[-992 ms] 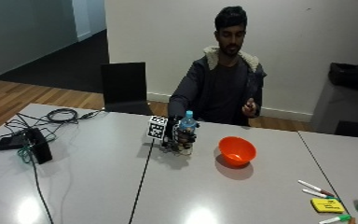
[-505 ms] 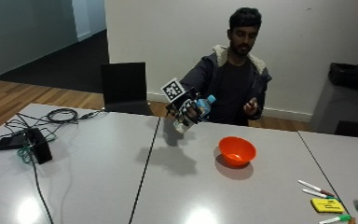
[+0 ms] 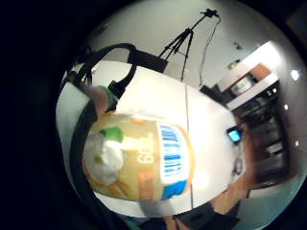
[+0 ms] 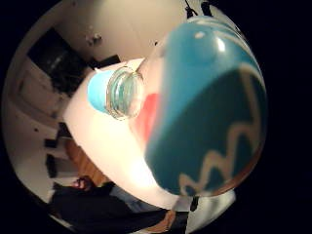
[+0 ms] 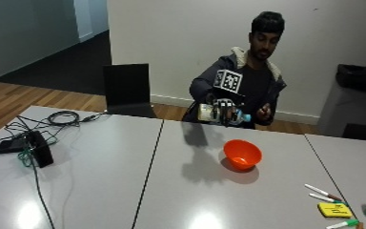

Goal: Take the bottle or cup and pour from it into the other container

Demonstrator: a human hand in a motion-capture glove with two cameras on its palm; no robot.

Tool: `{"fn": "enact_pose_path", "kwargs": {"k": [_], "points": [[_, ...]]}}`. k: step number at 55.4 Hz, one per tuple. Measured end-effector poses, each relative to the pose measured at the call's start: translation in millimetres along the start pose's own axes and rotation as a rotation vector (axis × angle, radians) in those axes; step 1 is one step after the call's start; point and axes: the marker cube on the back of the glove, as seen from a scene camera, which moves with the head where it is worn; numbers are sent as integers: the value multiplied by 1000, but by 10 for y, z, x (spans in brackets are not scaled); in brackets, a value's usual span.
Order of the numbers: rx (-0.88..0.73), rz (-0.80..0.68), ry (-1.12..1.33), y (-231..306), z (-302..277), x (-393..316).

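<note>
You have one bottle (image 5: 221,114), one bowl (image 5: 242,154) and one gloved hand (image 5: 224,110) at work. Your hand is wrapped around the bottle's body, fingers curled on it, holding it on its side in the air above the bench (image 5: 170,191), behind and a little to the side of the bowl and apart from it. The bottle is clear plastic with a light blue cap (image 4: 99,91) at its neck, which points toward your bare hand's side; its label (image 3: 144,158) is tan and orange with a white barcode patch and a blue band. From the thumb side palm view the capped neck stands out over the pale bench top and a red shape shows through the clear shoulder. The bowl is a single round orange one, smooth and glossy, sitting upright on the bench.

At the near corner lie three markers (image 5: 322,193) and one yellow pad (image 5: 334,210). At the far end you have one black box (image 5: 38,149) and a tangle of black cables (image 5: 56,119). The bench is pale grey, smooth and shiny, made of sections with dark seams. One black chair (image 5: 127,89) stands behind it, on a wood floor before a white wall.
</note>
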Motion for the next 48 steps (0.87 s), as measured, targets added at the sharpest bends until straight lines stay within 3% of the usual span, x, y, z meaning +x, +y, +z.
{"fn": "enact_pose_path", "kwargs": {"k": [2, 4, 17, 31, 48], "points": [[68, -175, 71, -48, 25, -26], [101, -258, 156, -82, 44, -100], [98, -427, 566, -151, 232, -622], [24, -488, 678, -124, 539, -876], [36, -425, 516, 10, 514, -813]]}}
